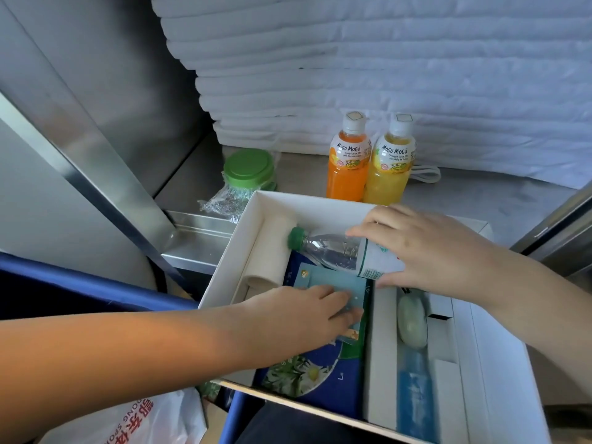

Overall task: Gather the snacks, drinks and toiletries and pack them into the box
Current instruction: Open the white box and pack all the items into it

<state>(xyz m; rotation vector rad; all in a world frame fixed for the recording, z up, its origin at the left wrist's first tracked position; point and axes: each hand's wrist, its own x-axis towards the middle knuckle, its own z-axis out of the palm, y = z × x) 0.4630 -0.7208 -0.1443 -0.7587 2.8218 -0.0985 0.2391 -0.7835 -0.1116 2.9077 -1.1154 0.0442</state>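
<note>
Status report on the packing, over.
Right hand grips water bottle inside box. Left hand flat on teal packet. Orange juice, pineapple juice, green-lidded jar not yet packed.

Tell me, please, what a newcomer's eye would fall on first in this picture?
The orange juice bottle and the yellow juice bottle, upright side by side on the counter behind the white box, catch the eye first. Inside the box, the right hand grips a green-capped water bottle held on its side, while the left hand rests flat on a light blue packet.
</note>
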